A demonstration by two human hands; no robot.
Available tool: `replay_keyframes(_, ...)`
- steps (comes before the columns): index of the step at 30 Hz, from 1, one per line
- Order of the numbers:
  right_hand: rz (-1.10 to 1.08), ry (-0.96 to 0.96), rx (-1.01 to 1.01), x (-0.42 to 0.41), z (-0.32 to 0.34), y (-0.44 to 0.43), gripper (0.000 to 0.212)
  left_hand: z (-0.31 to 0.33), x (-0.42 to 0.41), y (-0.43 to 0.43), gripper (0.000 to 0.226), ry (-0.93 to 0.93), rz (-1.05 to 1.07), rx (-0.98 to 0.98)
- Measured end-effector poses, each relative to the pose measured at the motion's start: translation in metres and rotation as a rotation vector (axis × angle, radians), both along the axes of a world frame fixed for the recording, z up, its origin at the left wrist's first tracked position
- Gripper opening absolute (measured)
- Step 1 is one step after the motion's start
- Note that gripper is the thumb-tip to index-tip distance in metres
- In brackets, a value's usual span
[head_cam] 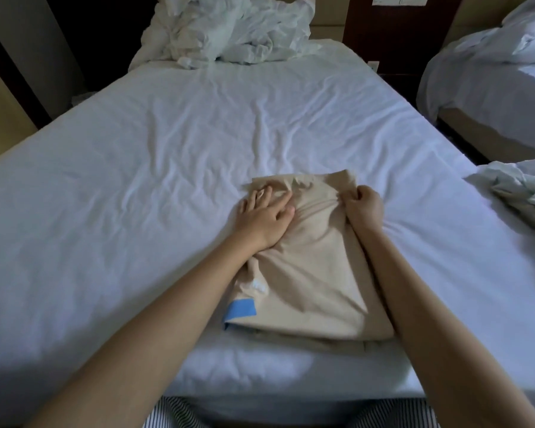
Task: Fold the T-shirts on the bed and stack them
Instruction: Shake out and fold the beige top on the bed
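A beige T-shirt [315,282] lies folded into a long rectangle near the front edge of the white bed [173,168]. A blue patch [240,308] shows at its near left corner. My left hand [267,216] rests flat on the shirt's far left part, fingers spread. My right hand [365,205] is closed in a fist on the far right edge of the fabric, which bunches under it. Both forearms reach over the shirt from the bottom of the view.
A heap of crumpled white bedding [229,29] sits at the head of the bed. More crumpled white cloth [519,193] lies at the bed's right edge. A second bed [491,97] stands to the right across a narrow gap.
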State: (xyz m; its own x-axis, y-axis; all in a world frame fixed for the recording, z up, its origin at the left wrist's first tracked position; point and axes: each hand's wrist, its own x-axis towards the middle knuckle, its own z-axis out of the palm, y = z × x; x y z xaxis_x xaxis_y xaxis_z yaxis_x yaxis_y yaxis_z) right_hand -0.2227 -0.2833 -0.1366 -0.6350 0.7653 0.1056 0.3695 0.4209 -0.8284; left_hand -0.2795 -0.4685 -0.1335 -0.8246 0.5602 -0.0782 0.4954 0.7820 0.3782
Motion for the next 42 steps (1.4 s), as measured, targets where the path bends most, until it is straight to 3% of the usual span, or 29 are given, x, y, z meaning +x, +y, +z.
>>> replay_keyframes(3, 0.019, -0.053, 0.028, 0.005, 0.015, -0.007, 0.017, 0.008, 0.001, 0.0, 0.049, -0.004, 0.013, -0.054)
replay_keyframes(7, 0.17, -0.041, 0.48, 0.039, 0.037, -0.041, 0.059, 0.031, 0.009, 0.012, 0.042, 0.311, -0.077, 0.011)
replay_keyframes(9, 0.372, -0.173, 0.572, 0.061, 0.027, -0.062, 0.073, 0.031, 0.014, 0.025, 0.046, 0.213, -0.191, -0.041)
replay_keyframes(11, 0.458, -0.411, 0.548, 0.082, 0.004, -0.073, 0.081, 0.024, 0.014, 0.034, 0.051, 0.059, -0.198, -0.17)
replay_keyframes(13, 0.441, -0.512, 0.525, 0.095, -0.006, -0.071, 0.072, 0.03, 0.011, 0.038, 0.055, 0.008, -0.171, -0.219)
replay_keyframes(17, 0.439, -0.528, 0.508, 0.098, -0.002, -0.072, 0.064, 0.049, 0.017, 0.043, 0.051, -0.02, -0.16, -0.215)
replay_keyframes(22, 0.436, -0.476, 0.491, 0.1, -0.002, -0.074, 0.058, 0.006, 0.032, 0.017, 0.051, 0.111, -0.058, -0.114)
replay_keyframes(26, 0.413, -0.389, 0.452, 0.106, 0.002, -0.077, 0.049, -0.006, 0.1, -0.042, 0.065, 0.279, -0.112, -0.112)
replay_keyframes(29, 0.395, -0.395, 0.429, 0.11, 0.003, -0.079, 0.051, -0.012, 0.13, -0.075, 0.074, 0.281, -0.195, -0.135)
replay_keyframes(31, 0.299, -0.353, 0.366, 0.113, 0.006, -0.081, 0.055, -0.004, 0.122, -0.076, 0.069, 0.129, -0.229, -0.004)
replay_keyframes(32, 0.231, -0.312, 0.305, 0.115, 0.011, -0.082, 0.058, 0.003, 0.113, -0.073, 0.067, 0.002, -0.196, 0.194)
replay_keyframes(33, 0.165, -0.278, 0.236, 0.116, 0.016, -0.081, 0.062, 0.01, 0.103, -0.069, 0.058, -0.122, -0.09, 0.421)
replay_keyframes(35, 0.102, -0.268, 0.079, 0.113, 0.024, -0.077, 0.073, 0.025, 0.082, -0.065, 0.038, -0.293, 0.227, 0.641)
replay_keyframes(37, 0.1, -0.252, -0.107, 0.108, 0.029, -0.075, 0.076, 0.035, 0.063, -0.061, 0.043, -0.478, 0.38, 0.653)
replay_keyframes(39, 0.141, -0.115, -0.339, 0.103, 0.034, -0.077, 0.07, 0.04, 0.06, -0.056, 0.04, -0.623, 0.447, 0.707)
replay_keyframes(42, 0.191, -0.046, -0.423, 0.095, 0.037, -0.086, 0.038, 0.041, 0.066, -0.051, 0.024, -0.717, 0.459, 0.76)
